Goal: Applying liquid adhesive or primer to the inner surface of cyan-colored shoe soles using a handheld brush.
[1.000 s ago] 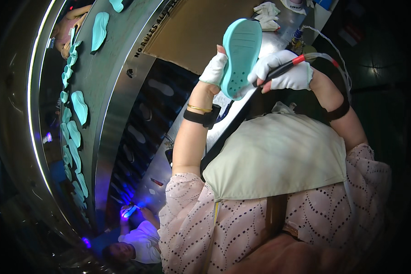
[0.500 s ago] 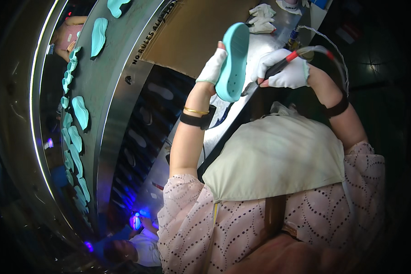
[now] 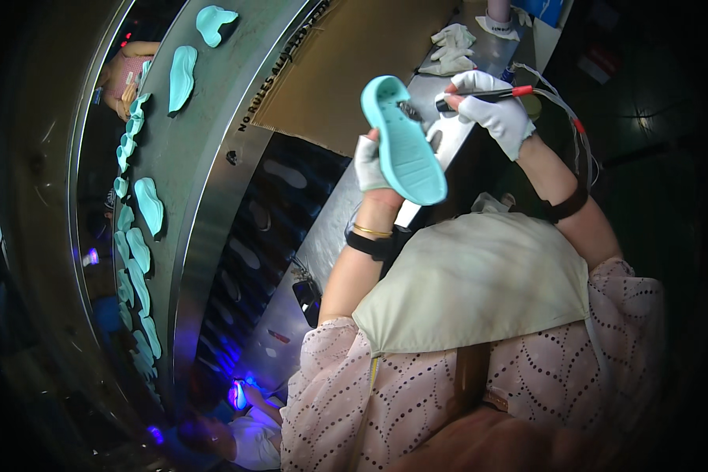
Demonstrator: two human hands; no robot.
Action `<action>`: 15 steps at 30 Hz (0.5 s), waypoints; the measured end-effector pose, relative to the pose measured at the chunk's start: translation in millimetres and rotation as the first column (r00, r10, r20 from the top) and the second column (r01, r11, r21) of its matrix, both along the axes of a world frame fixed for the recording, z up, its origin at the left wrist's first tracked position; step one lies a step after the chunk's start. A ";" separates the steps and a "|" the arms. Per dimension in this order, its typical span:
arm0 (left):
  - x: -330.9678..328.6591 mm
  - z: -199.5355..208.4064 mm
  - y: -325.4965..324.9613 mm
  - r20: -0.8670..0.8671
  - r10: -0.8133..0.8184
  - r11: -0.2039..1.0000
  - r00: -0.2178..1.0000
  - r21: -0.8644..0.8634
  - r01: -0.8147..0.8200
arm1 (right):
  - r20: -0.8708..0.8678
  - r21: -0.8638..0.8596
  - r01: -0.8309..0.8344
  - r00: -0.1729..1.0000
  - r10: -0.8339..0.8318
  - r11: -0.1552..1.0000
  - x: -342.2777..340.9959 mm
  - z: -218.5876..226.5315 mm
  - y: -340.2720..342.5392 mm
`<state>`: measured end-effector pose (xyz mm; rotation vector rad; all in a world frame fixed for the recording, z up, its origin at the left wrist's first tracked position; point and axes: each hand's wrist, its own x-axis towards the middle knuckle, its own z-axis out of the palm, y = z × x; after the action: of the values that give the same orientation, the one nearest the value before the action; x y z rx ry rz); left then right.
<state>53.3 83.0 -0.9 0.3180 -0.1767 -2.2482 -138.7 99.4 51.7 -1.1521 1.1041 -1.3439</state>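
Note:
My gloved left hand (image 3: 367, 164) grips a turquoise shoe sole (image 3: 417, 167) by its side edge, tilted up above the bench, its inner face with small holes toward me. Between the fingers and thumb of my right hand (image 3: 499, 119) is a black-handled brush (image 3: 492, 96), with a red band and a thin hose at its rear. Its dark bristly tip lies over the sole's upper part, near the holes; whether it touches cannot be told. Both gloves are white with bare fingertips.
Left of me runs a green conveyor belt (image 3: 212, 102) carrying several turquoise soles (image 3: 149, 206). White gloves (image 3: 453, 49) lie on the metal bench (image 3: 322, 228) beyond my hands. Brown cardboard (image 3: 346, 63) borders the belt. Other people work at the lower left and far left.
The sole has been turned end for end and lowered slightly toward me, its holed end now away from me. My right hand has moved slightly away, and the brush now lies flatter.

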 end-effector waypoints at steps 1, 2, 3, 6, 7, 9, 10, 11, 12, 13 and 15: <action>-10.6 5.7 6.9 -0.037 0.049 0.999 0.998 0.008 -0.049 | 0.005 -0.056 0.058 0.998 -0.058 0.997 1.2 -6.5 -7.0; -17.1 2.2 9.2 0.007 0.008 1.000 1.000 -0.028 -0.008 | -0.071 -0.202 0.102 0.990 -0.118 0.974 2.0 -15.1 -17.7; -22.9 1.6 12.3 0.064 -0.017 0.999 0.998 -0.047 0.020 | -0.073 -0.204 0.105 0.990 -0.122 0.973 2.5 -20.1 -17.9; -26.8 -10.9 12.3 0.117 -0.016 0.998 0.993 -0.057 0.023 | -0.024 -0.249 0.030 0.999 -0.037 0.968 21.7 -25.5 -15.2; -21.9 -10.1 12.2 0.121 0.001 0.998 0.993 -0.058 0.006 | -0.155 -0.092 -0.034 0.988 0.020 0.995 26.4 -8.7 -6.5; -16.5 -8.4 10.9 0.231 0.107 0.994 0.967 -0.019 -0.105 | -0.070 0.013 -0.180 0.981 0.181 0.984 24.6 -3.3 1.5; -16.0 -4.7 12.3 0.178 0.122 0.992 0.976 -0.036 -0.118 | -0.207 0.007 -0.158 0.966 0.156 0.987 21.3 -4.3 1.7; -10.0 -5.0 10.2 0.161 0.123 0.992 0.979 -0.054 -0.115 | -0.237 -0.074 -0.170 0.960 0.148 0.983 22.6 -3.1 -2.9; -9.5 -5.7 7.3 0.142 0.127 0.991 0.982 -0.059 -0.120 | -0.150 -0.167 -0.167 0.978 0.142 0.972 26.3 -9.4 -5.9; -6.4 -7.3 6.5 0.129 0.154 0.986 0.980 -0.080 -0.145 | -0.053 -0.270 -0.171 0.985 0.162 0.948 33.8 -17.2 -6.4; 1.4 2.3 14.4 -0.050 0.155 0.979 0.987 -0.129 -0.160 | -0.150 -0.227 -0.280 0.956 0.251 0.933 42.6 -20.4 -1.3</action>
<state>54.7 97.4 1.3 0.2084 -0.2697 -2.0725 -96.1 98.1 31.3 -1.5232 0.8405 -1.2334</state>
